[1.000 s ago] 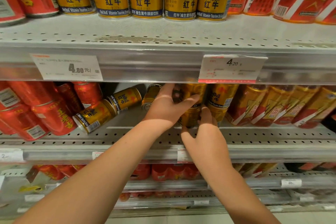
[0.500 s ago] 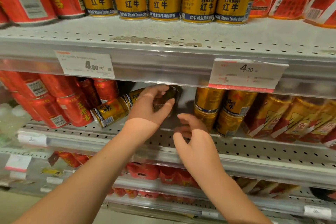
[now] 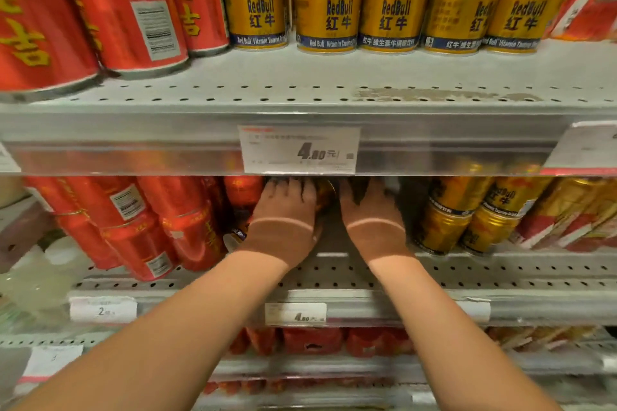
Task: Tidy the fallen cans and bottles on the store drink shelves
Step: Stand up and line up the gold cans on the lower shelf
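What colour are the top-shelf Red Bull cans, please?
Gold cans with blue bottom bands; head view.

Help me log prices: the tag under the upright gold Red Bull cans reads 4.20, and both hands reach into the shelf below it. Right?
No. The head view shows the price tag under the upright gold Red Bull cans reading 4.00, not 4.20. The left hand and right hand do reach into the shelf below it.

The left arm (image 3: 173, 320) and the right arm (image 3: 447, 320) are bare and reach forward, coming closer at the wrists. The left hand (image 3: 283, 223) and the right hand (image 3: 374, 223) lie side by side, backs up, near each other. The fingers (image 3: 287, 188) point away; their tips are in shadow, so the grip cannot be told.
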A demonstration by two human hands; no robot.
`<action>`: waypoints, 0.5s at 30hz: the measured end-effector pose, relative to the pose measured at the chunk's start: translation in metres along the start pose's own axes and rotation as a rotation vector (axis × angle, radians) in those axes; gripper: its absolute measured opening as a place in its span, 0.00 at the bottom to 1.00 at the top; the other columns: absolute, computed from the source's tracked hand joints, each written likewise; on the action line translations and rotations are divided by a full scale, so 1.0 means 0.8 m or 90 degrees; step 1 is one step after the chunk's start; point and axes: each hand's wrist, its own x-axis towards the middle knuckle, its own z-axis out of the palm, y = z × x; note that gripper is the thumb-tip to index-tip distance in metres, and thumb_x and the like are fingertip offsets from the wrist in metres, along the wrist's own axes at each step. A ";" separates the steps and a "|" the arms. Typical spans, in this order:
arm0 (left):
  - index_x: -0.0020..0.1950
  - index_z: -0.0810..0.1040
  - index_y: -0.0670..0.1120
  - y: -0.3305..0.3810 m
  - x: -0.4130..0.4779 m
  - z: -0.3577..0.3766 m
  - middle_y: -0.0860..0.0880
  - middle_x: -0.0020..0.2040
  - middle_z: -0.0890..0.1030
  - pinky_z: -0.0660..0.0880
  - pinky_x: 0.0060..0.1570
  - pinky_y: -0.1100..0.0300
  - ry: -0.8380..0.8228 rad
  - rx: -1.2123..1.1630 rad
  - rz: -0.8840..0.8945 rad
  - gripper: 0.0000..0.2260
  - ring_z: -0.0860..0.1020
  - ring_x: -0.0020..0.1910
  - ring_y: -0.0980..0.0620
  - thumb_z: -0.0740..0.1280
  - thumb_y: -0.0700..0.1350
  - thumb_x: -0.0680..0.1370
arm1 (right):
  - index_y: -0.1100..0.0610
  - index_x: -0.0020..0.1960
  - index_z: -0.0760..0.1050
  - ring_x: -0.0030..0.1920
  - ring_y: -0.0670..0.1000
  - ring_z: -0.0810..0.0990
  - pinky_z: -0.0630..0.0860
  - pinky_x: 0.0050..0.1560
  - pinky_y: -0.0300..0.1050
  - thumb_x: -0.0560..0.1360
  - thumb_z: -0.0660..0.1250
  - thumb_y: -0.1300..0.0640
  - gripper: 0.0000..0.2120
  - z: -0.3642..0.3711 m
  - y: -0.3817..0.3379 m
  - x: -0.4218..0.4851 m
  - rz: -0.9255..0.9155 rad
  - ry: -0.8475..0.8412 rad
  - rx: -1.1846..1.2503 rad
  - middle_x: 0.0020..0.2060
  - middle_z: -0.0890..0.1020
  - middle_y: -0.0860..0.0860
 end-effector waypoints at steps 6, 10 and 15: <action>0.78 0.62 0.45 -0.016 0.008 0.003 0.42 0.69 0.74 0.64 0.68 0.51 0.024 -0.027 0.035 0.31 0.73 0.66 0.41 0.64 0.57 0.80 | 0.50 0.72 0.65 0.55 0.61 0.81 0.76 0.57 0.51 0.79 0.65 0.44 0.25 -0.013 0.010 -0.007 0.088 -0.049 0.080 0.52 0.84 0.57; 0.78 0.62 0.46 -0.015 0.016 -0.006 0.42 0.71 0.72 0.65 0.70 0.50 -0.019 -0.053 0.020 0.34 0.72 0.69 0.41 0.70 0.57 0.77 | 0.50 0.73 0.61 0.60 0.61 0.78 0.75 0.63 0.55 0.74 0.71 0.45 0.32 -0.026 0.012 -0.017 0.120 -0.108 0.072 0.62 0.77 0.56; 0.77 0.63 0.44 -0.012 0.025 -0.007 0.42 0.71 0.72 0.69 0.68 0.50 -0.053 -0.038 0.009 0.34 0.72 0.69 0.42 0.70 0.58 0.77 | 0.53 0.79 0.57 0.65 0.59 0.75 0.76 0.63 0.52 0.72 0.71 0.42 0.42 -0.057 0.016 -0.011 0.157 -0.264 -0.063 0.72 0.69 0.58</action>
